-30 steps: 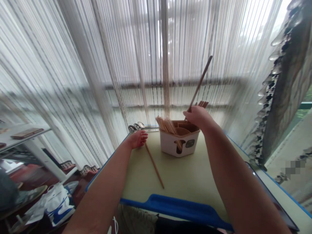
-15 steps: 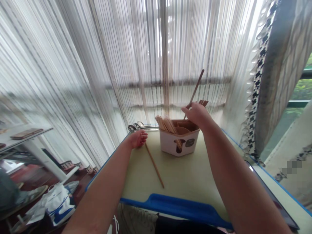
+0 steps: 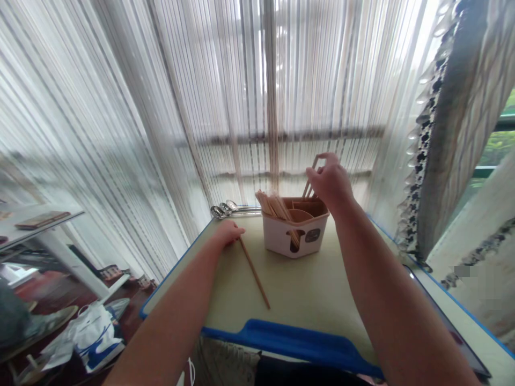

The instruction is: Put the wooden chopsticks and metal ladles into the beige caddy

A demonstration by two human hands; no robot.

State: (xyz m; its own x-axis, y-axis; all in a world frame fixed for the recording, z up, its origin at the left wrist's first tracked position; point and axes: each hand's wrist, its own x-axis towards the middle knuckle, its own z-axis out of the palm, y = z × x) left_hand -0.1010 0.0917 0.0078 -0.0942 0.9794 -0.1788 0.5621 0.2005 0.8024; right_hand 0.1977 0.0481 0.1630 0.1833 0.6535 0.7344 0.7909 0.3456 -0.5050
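Note:
A white utensil holder (image 3: 277, 242) with a brown rim and inner dividers stands on the table. Light wooden sticks, seemingly chopsticks (image 3: 273, 206), lean in its left section. Over its back right section, my right hand (image 3: 333, 181) is closed around the upper part of several brown chopsticks (image 3: 309, 187), whose lower ends reach into the holder. A single wooden chopstick (image 3: 255, 272) lies slantwise on the tabletop. My left hand (image 3: 228, 232) rests palm down at its far end, fingers pinched there; the fingertips are partly hidden.
Several metal spoons or ladles (image 3: 237, 210) lie at the table's back left edge. A blue raised lip (image 3: 298, 338) runs along the front of the table (image 3: 322, 289). A dark flat device (image 3: 446, 321) lies at right. Sheer curtains (image 3: 225, 107) hang behind; a white side table (image 3: 44, 220) stands left.
My left hand has turned from curled, palm showing, to palm down at the chopstick's end. My right hand has risen slightly, and the long chopstick sticking up from it no longer shows above.

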